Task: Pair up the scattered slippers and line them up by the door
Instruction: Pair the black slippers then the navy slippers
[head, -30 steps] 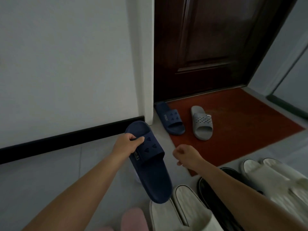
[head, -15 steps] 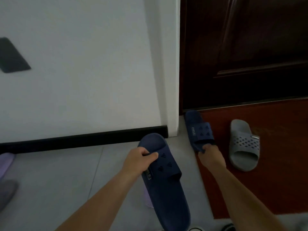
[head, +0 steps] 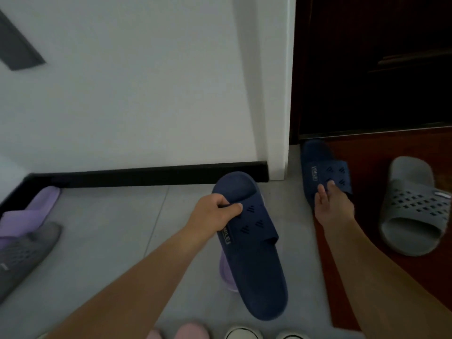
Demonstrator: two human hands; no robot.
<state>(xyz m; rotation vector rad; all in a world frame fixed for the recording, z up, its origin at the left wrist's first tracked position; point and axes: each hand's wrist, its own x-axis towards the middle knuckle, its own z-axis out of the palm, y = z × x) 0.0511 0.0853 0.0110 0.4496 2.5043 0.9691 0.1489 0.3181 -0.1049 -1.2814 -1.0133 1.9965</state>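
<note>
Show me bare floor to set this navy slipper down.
Free: grey tiles between the black skirting, purple slipper and left hand. Narrow red mat strip between the door-side navy slipper and grey slipper. Crowded along the bottom edge.

free: floor (head: 110,228) by skirting (head: 146,176) | blocked: grey slipper (head: 413,206) (right, on mat (head: 391,148))

Near navy slipper (head: 252,260): small side tag (head: 226,237) on the strap, pale caps reading "SMILE", 1st letter barely showing. Far navy slipper (head: 325,167): framed tag (head: 314,172) on the strap's left edge, also "SMILE", approx. same style. Grey slipper (head: 413,216) at rt has a white tag (head: 441,195) on its strap, lettering too blurred to read.
</note>
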